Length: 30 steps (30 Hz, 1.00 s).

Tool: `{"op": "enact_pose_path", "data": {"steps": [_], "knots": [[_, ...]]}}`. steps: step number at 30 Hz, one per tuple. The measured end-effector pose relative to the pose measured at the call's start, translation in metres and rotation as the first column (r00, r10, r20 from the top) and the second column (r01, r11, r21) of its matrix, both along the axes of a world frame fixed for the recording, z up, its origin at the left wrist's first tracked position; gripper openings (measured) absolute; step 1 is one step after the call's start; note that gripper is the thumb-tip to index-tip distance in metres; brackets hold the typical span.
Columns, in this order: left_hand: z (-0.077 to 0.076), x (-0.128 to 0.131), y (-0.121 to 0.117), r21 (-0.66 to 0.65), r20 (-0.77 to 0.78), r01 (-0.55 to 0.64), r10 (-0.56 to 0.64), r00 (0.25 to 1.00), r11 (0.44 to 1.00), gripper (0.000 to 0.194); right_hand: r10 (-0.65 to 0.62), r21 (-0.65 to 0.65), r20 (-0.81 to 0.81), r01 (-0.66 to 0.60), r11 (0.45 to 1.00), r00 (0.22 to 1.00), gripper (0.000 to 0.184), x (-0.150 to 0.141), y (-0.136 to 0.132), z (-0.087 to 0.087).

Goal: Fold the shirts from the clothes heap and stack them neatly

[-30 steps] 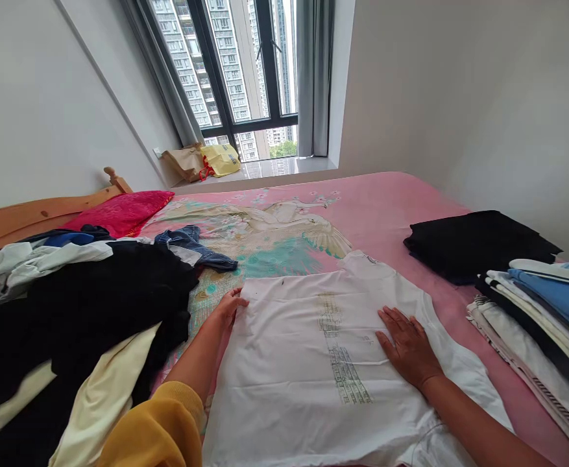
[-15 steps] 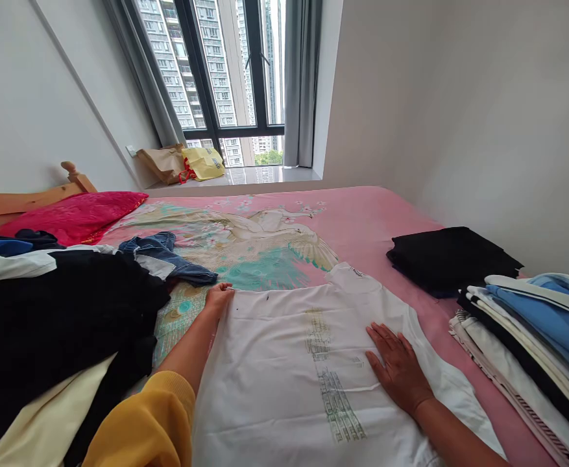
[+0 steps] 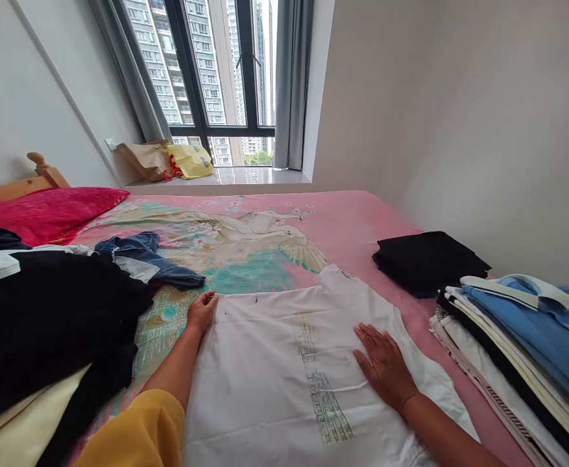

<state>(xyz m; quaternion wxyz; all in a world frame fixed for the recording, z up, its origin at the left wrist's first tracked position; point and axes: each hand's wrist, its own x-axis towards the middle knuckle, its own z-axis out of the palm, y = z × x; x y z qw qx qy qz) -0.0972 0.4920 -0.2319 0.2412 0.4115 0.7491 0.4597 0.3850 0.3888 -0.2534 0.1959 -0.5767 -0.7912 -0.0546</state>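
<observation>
A white T-shirt (image 3: 259, 363) with a column of faded printed lettering lies spread on the bed, its collar pointing to the far right. At its far left corner my left hand (image 3: 202, 314) is closed, pinching the edge of the cloth. My right hand (image 3: 386, 364) rests flat on the shirt, to the right of the print, fingers stretched out and holding nothing. The shirt's near edge runs out of view at the bottom.
Left lies a heap of loose clothes (image 3: 60, 311) with blue jeans (image 3: 152, 263). Right are a folded black garment (image 3: 430, 259) and a stack of folded clothes (image 3: 522, 337). A red pillow (image 3: 45, 211) and bags (image 3: 189, 160) are farther back. Pink patterned bedding (image 3: 342, 220) lies beneath.
The view has turned slightly right, so most things sit farther left in the picture. My left hand still grips the shirt's corner; my right hand stays flat on it.
</observation>
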Motion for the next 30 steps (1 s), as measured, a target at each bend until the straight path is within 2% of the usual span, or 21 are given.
{"op": "enact_pose_path", "data": {"steps": [3,7,9,11,13,15,18,22,25,28,30], "knots": [[-0.005,-0.003,0.000,0.049,0.060,-0.002,-0.001,0.998,0.999,0.044,-0.109,-0.078,-0.176,0.096,0.992,0.978,0.035,-0.010,0.021,0.019],[-0.015,-0.007,0.004,0.096,0.099,0.005,-0.015,0.995,0.995,0.050,-0.194,-0.236,-0.403,0.103,0.966,0.894,0.033,-0.041,0.080,0.051],[-0.020,-0.008,0.006,0.114,0.104,0.020,-0.032,0.994,0.993,0.053,-0.249,-0.291,-0.371,0.143,0.946,0.894,0.036,-0.060,0.115,0.063],[-0.024,-0.009,0.008,0.133,0.108,0.039,-0.054,0.993,0.990,0.054,-0.308,-0.344,-0.261,0.210,0.915,0.915,0.043,-0.076,0.146,0.069],[-0.028,-0.009,0.008,0.158,0.111,0.054,-0.072,0.991,0.986,0.055,-0.338,-0.398,-0.141,0.259,0.880,0.931,0.047,-0.088,0.170,0.068],[-0.031,-0.010,0.008,0.186,0.107,0.058,-0.079,0.991,0.981,0.053,-0.333,-0.426,-0.077,0.271,0.863,0.940,0.039,-0.093,0.186,0.063],[-0.033,-0.008,0.006,0.214,0.085,0.048,-0.068,0.994,0.976,0.047,-0.336,-0.403,-0.094,0.273,0.874,0.937,0.027,-0.091,0.194,0.053],[-0.033,-0.004,0.003,0.226,0.044,0.019,-0.030,0.999,0.974,0.042,-0.364,-0.342,-0.166,0.293,0.893,0.916,0.035,-0.081,0.193,0.039],[-0.033,-0.002,0.002,0.208,-0.066,-0.007,0.021,0.998,0.978,0.036,-0.355,-0.330,-0.221,0.273,0.904,0.909,0.040,-0.079,0.189,0.035],[-0.032,-0.001,0.002,0.149,-0.206,-0.022,0.052,0.977,0.989,0.031,-0.306,-0.284,-0.288,0.224,0.932,0.907,0.050,-0.093,0.173,0.040],[-0.031,-0.001,0.002,0.110,-0.272,-0.031,0.060,0.961,0.993,0.030,-0.200,-0.228,-0.328,0.128,0.965,0.923,0.050,-0.112,0.147,0.045]]}}
